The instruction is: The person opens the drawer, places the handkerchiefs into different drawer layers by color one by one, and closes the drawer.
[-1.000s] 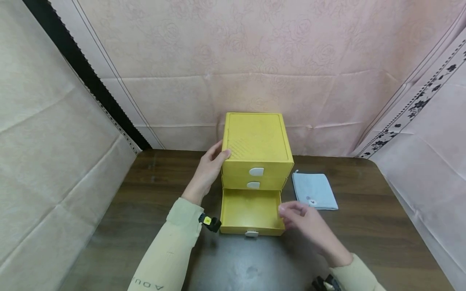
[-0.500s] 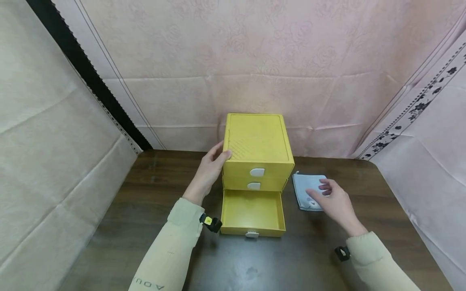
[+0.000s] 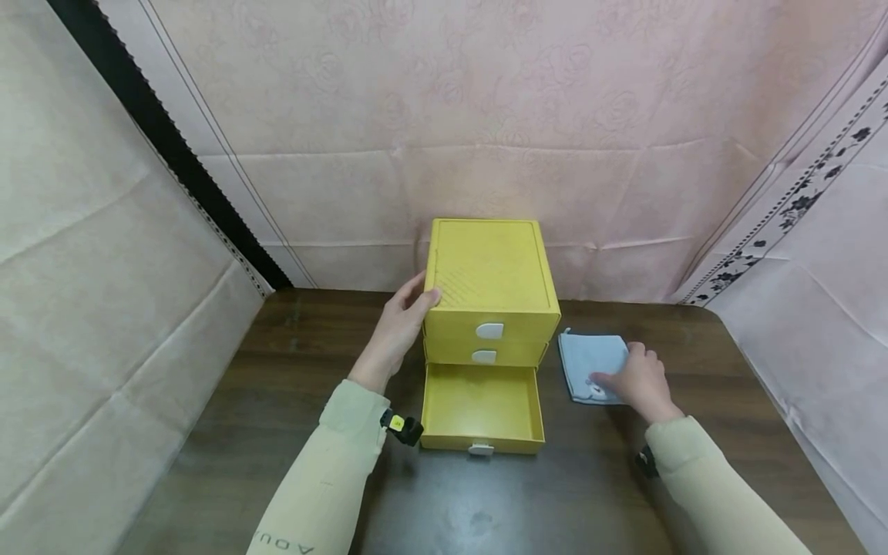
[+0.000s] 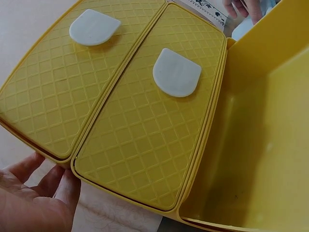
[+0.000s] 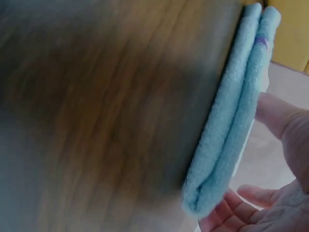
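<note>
A yellow drawer cabinet [image 3: 494, 262] stands on the table with its bottom drawer [image 3: 479, 405] pulled out, bare inside. My left hand [image 3: 397, 327] rests against the cabinet's left side, thumb at the upper front corner. In the left wrist view its fingertips touch the side beside the upper drawer fronts [image 4: 135, 125], which are pushed in. Right of the cabinet, a folded light blue towel [image 3: 590, 358] lies flat. My right hand [image 3: 641, 383] is at the towel's right edge. In the right wrist view, the thumb [image 5: 277, 113] touches the towel's top face and the other fingertips reach its edge.
White half-round pulls [image 3: 489, 331] stick out from the drawer fronts. Behind the dark wooden table [image 3: 333, 327] hangs a pale patterned cloth backdrop [image 3: 486, 116], with more cloth at both sides. The pulled-out drawer juts forward between the two arms.
My right hand has moved from the open drawer's right wall over to the towel and down onto its right edge. The left hand, cabinet and towel have stayed in place.
</note>
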Tool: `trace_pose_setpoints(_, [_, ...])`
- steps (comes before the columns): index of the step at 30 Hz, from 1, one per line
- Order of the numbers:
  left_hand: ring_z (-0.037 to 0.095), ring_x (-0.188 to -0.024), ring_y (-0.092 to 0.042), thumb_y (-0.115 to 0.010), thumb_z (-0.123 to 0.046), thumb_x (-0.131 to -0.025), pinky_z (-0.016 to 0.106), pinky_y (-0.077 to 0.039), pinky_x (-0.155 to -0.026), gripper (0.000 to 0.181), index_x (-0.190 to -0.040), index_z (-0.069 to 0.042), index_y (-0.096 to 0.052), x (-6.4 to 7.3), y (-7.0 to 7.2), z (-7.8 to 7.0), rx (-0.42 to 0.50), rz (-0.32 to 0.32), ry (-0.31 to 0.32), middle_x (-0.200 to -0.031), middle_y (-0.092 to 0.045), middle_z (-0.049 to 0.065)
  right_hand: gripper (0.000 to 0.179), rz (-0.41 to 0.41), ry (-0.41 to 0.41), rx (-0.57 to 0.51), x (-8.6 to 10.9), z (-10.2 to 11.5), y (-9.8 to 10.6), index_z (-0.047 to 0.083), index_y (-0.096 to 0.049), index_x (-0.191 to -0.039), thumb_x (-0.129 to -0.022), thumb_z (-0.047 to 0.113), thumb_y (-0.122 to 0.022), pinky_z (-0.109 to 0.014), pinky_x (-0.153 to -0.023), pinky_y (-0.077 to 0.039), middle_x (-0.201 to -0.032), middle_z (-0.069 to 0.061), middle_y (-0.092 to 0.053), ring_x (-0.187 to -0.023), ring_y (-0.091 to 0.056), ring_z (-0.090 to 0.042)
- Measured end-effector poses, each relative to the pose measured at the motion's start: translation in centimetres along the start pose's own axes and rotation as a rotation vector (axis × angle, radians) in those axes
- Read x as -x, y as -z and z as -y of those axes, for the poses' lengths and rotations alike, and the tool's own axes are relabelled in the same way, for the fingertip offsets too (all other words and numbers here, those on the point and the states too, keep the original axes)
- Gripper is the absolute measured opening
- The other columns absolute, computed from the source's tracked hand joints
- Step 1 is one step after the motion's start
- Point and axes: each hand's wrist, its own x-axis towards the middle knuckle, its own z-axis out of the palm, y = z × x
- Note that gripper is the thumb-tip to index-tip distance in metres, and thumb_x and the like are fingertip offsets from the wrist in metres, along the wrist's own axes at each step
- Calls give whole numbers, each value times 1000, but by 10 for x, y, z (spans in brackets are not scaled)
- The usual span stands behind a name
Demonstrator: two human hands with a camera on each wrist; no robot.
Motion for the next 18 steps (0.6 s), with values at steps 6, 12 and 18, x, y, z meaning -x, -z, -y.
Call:
trace_pose_setpoints(6, [17,-131,-39,-60,-66,-84,46,-33,-108,67,-143,-44,-39,1,-1,1,11,3,2,-148,-37,-9,109,40,-37,21,-5,-1,-3,-20,-26,-135,-72,49,-83,-66,-90,-39,-122,-41,-35,-106,-37,-52])
trace_pose_setpoints(12, [16,-130,-39,-61,-65,-84,45,-34,-107,65,-143,-45,-40,1,-1,-1,17,8,2,-147,-37,-8,108,84,-59,30,-10,-6,0,-22,-28,-129,-71,51,-83,-63,-86,-40,-115,-38,-36,-101,-36,-49])
trace_pose_setpoints(18, [18,-134,-35,-60,-65,-85,48,-31,-109,65,-143,-46,-39,-1,-2,-1,9,6,17,-151,-33,-8,111,121,-52,48,-18,-6,1,-25,-24,-127,-71,52,-82,-62,-87,-40,-111,-40,-34,-101,-36,-50])
